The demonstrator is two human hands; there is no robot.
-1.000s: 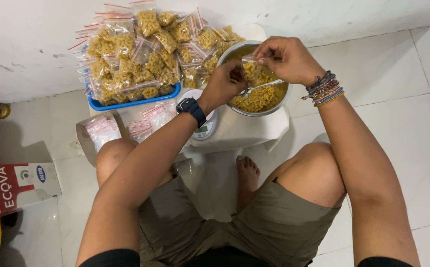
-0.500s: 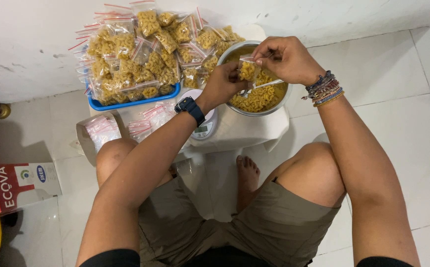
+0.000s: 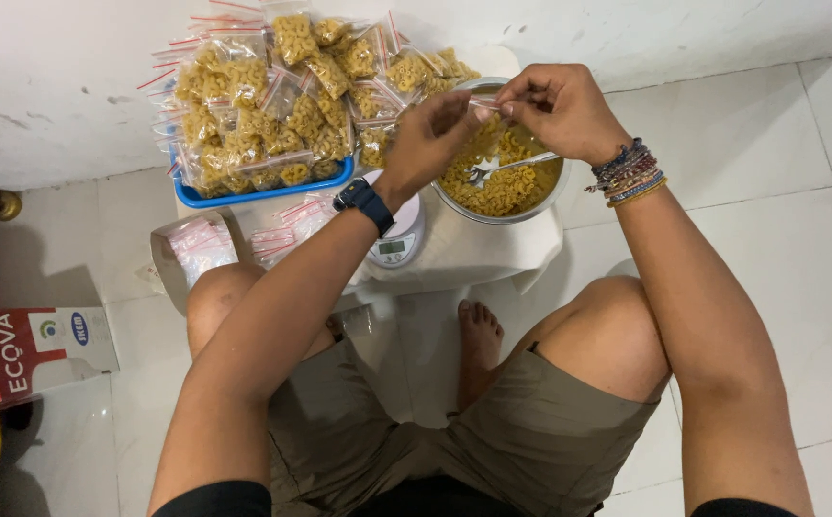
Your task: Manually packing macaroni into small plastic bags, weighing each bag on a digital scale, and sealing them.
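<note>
Pasta bag (image 3: 486, 103), small, clear, with a red zip strip, is held above the steel bowl (image 3: 550, 196) between both hands. Left hand (image 3: 432, 132): grip pinched together on the bag's near end. Right hand (image 3: 560, 107): grip likewise pinched on the bag's top edge, fingers curled over it. The bag itself is largely hidden behind the fingers; whether its seal is closed cannot be told.

Bowl contents: loose yellow pasta pieces, with a metal spoon (image 3: 512, 165) resting inside. The bowl sits on a low white bench (image 3: 473, 251). A small white digital scale (image 3: 395, 239) stands just beside the bowl, under the left wrist, which bears a dark watch (image 3: 363, 203). The right wrist bears several bead bracelets (image 3: 629, 172).

Behind the scale, a blue tray (image 3: 263, 194) is heaped with filled pasta bags (image 3: 272, 105) of the same kind. Empty bags (image 3: 287, 235) with red strips lie near the tray's front edge, and more sit in an open white pouch (image 3: 191, 251) on the tiled floor (image 3: 751, 172).

Assessment: the step in hand appears to be handling the bag's mouth, most likely pressing the zip strip along its length. Judged from this, the next move calls for a firm, even pinch across the whole strip while keeping the bag upright over the bowl so that no pieces spill.
</note>
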